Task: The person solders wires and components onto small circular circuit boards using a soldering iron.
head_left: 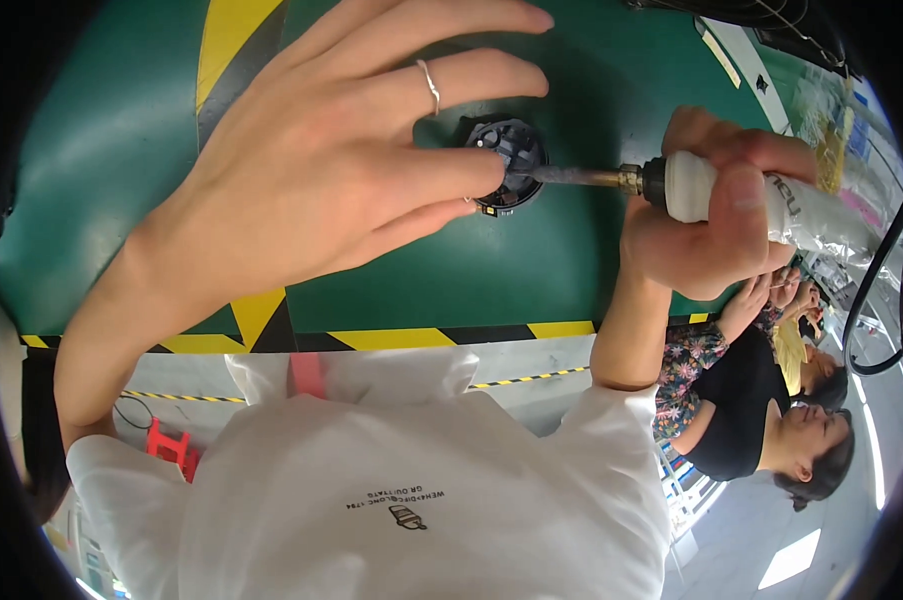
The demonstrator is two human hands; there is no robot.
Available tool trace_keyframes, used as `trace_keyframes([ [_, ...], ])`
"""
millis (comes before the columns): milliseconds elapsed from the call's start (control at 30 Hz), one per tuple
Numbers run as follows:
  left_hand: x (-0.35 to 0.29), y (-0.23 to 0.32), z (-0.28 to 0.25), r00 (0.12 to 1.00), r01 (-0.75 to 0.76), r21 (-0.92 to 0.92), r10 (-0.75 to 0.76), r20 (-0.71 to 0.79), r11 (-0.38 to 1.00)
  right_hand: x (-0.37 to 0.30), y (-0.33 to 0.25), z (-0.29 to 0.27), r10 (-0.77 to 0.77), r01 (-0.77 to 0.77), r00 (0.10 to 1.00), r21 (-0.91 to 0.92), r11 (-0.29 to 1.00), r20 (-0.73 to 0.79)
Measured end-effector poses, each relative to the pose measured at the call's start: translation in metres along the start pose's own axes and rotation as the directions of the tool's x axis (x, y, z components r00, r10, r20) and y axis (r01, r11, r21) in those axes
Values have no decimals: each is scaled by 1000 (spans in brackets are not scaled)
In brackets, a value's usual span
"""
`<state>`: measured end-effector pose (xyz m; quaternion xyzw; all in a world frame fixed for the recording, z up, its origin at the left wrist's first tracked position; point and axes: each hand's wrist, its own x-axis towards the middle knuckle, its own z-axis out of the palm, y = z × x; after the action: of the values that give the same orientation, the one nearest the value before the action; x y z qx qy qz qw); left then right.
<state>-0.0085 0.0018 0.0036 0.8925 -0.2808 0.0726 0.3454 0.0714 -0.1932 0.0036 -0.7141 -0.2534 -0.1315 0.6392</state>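
Note:
A small round black housing [506, 165] with electronic parts inside lies on the green work surface. My left hand [361, 150], palm down and wearing a silver ring, steadies it: the index fingertip presses inside the rim, and the thumb tip is at its near edge. The other fingers stretch out past its far side. From the right, my right hand [711, 215] is closed round the white handle of a soldering iron [686, 187]. The iron's tip reaches over the rim close to my left index finger. Exactly what the tip touches is hard to make out.
Yellow-and-black tape [391, 341] edges the green table [101, 130]. A black cable [861, 355] loops at the far right, near clear plastic bags [821, 130]. Other people [751, 400] sit working along the right side. A red stool-like frame [171, 445] stands below the table.

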Motion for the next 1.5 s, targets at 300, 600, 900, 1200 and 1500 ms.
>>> trace_keyframes([
  [300,14,0,-21,986,-54,118,34,164,992,0,1,1,-1,1,1000,3,1000,-11],
  [600,17,-1,-15,989,-60,106,44,143,993,2,3,-3,-7,7,1000,4,1000,29],
  [900,11,-6,-10,994,-63,93,55,95,994,4,2,-2,0,0,1000,-21,1000,6],
  [1200,9,-5,-4,998,-56,79,52,44,995,6,8,-11,15,-15,999,-19,1000,-42],
  [1500,-8,-4,-1,999,-29,86,31,-20,996,5,12,-9,61,-57,998,109,992,-34],
])
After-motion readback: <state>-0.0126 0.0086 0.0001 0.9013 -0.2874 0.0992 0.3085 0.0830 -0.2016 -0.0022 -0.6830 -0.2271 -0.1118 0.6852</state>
